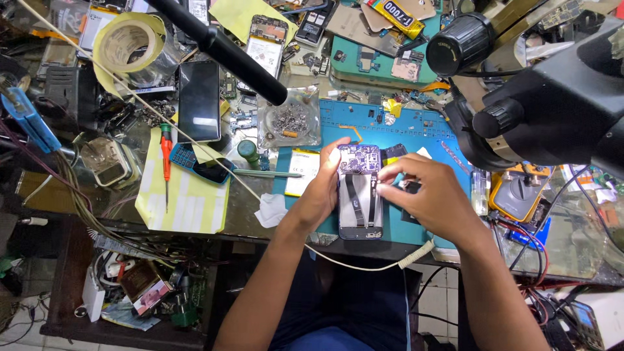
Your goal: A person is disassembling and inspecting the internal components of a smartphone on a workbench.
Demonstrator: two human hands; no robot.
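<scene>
Opened phone (359,195), circuit board and ribbon cables bare, on a blue mat (416,123); left hand (323,188) curls round its edge, right hand (429,192) pinches its side.

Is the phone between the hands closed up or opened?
Opened: the phone lies back cover off, circuit board and ribbon cables exposed.

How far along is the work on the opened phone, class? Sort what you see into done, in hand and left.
Done: the phone lies with its back off, board and flex cables bare; loose screws sit in the clear tray. In hand: the left hand steadies the phone's edge while the right hand pinches at its right side. Left: the phone is not closed, and a battery lies beside it.
</scene>
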